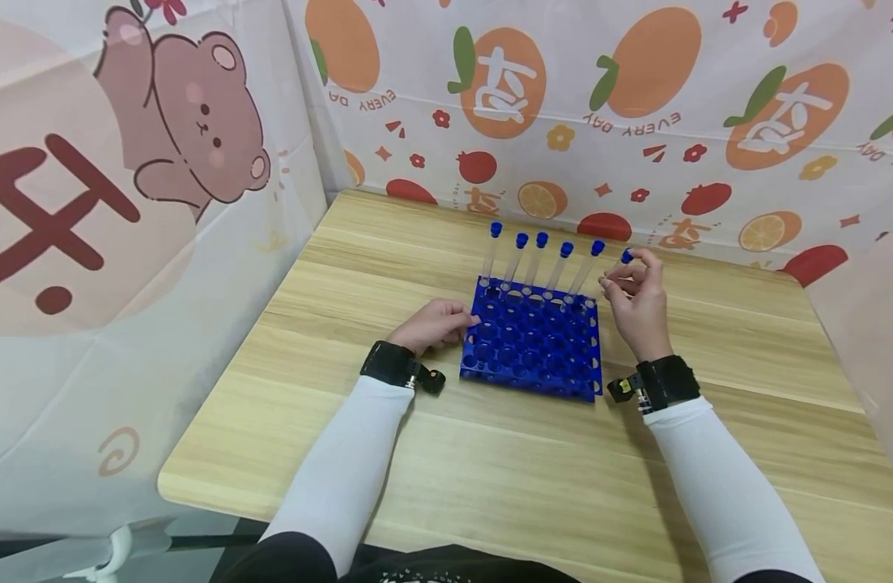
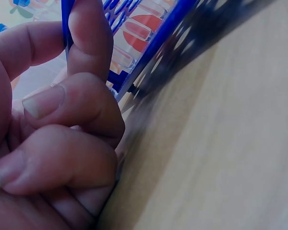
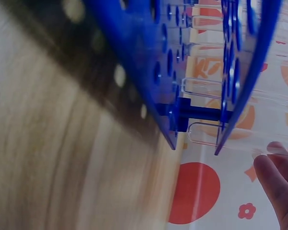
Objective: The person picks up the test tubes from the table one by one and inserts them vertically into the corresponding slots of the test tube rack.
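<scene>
A blue test tube rack [image 1: 531,340] stands on the wooden table, its top plate full of round holes. Several clear test tubes [image 1: 536,263] with blue caps stand along its far row. My left hand [image 1: 435,325] pinches the left edge of the rack between thumb and forefinger, with the other fingers curled below. At the far right corner, my right hand [image 1: 639,304] holds a blue-capped test tube [image 3: 209,134] near its top. In the right wrist view this tube's rounded lower end reaches through the top plate, between the two plates.
The light wooden table [image 1: 417,453] extends around the rack. A white curtain with orange fruit prints [image 1: 563,121] hangs behind the table's back edge. Another curtain with a bear print [image 1: 206,121] hangs at the left.
</scene>
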The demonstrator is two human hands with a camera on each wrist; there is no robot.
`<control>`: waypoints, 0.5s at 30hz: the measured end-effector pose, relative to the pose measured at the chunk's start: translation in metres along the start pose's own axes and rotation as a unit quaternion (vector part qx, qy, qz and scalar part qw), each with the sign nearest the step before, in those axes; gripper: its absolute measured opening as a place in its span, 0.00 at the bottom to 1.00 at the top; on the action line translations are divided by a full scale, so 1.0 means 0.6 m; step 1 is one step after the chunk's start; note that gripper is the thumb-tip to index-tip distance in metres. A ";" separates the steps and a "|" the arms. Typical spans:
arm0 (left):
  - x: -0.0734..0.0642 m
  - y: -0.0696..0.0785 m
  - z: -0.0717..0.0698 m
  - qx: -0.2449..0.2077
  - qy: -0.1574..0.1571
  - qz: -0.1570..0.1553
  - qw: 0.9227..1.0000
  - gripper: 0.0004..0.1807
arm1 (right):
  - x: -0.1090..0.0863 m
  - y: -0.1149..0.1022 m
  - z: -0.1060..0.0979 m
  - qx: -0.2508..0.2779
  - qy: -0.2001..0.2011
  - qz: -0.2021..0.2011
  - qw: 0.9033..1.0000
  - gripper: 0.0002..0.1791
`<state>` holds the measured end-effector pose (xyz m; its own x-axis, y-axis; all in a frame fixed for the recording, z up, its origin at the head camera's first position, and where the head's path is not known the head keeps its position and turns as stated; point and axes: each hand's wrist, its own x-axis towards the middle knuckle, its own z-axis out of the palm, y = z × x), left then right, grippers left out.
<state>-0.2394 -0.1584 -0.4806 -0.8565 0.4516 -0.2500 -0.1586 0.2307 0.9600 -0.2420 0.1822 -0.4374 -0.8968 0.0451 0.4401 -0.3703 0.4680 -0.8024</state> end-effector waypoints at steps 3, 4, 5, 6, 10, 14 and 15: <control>0.002 -0.001 0.000 0.003 0.000 -0.001 1.000 0.15 | -0.001 0.003 0.002 -0.015 -0.007 0.001 1.000 0.30; 0.002 -0.001 0.000 0.003 0.000 -0.001 1.000 0.15 | -0.001 0.005 0.003 -0.018 -0.008 0.000 1.000 0.30; 0.003 -0.001 0.000 0.004 0.001 -0.002 1.000 0.15 | 0.000 0.007 0.003 -0.021 -0.009 -0.002 1.000 0.30; 0.003 -0.001 0.000 0.003 0.001 -0.003 1.000 0.14 | 0.000 0.008 0.004 -0.024 -0.010 -0.004 1.000 0.29; 0.005 -0.002 0.000 -0.001 0.002 -0.006 1.000 0.13 | 0.000 0.009 0.006 -0.037 -0.009 -0.018 0.999 0.29; 0.004 -0.002 0.000 -0.003 0.004 -0.007 1.000 0.13 | 0.000 0.009 0.008 -0.052 -0.006 -0.026 0.998 0.30; 0.004 -0.002 0.000 -0.002 0.004 -0.007 1.000 0.13 | -0.001 0.010 0.008 -0.055 -0.004 -0.026 0.998 0.30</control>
<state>-0.2411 -0.1575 -0.4825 -0.8581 0.4410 -0.2630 -0.1733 0.2335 0.9568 -0.2451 0.1806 -0.4443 -0.8792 0.0105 0.4763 -0.3883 0.5635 -0.7291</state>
